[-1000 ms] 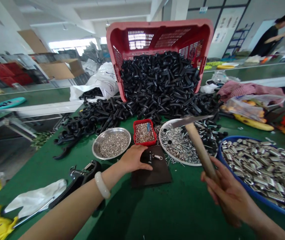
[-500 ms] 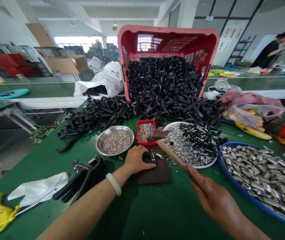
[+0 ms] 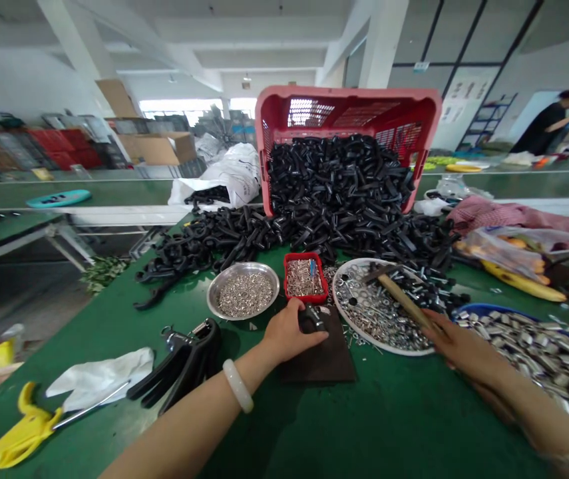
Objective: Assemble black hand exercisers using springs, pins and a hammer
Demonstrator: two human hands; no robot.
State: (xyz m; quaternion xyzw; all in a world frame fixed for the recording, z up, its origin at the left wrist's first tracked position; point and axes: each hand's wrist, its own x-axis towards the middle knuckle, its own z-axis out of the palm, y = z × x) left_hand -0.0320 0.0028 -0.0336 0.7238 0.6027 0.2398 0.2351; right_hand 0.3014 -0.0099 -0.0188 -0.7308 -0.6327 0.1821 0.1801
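While the left hand point(image 3: 291, 332) has fingers half-curled round a black part point(image 3: 313, 319) on the dark pad point(image 3: 327, 367), probably steadying it, the right hand point(image 3: 464, 349) is wrapped round a hammer point(image 3: 404, 299) at the pad's two o'clock, clear on purpose, I'd guess.

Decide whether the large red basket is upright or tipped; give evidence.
Tipped. The red basket has its open mouth facing the camera, and black parts spread onto the green table.

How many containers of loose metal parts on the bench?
4, left to right: metal bowl, small red basket, white round tray, blue tub. More may hide behind the black heap.
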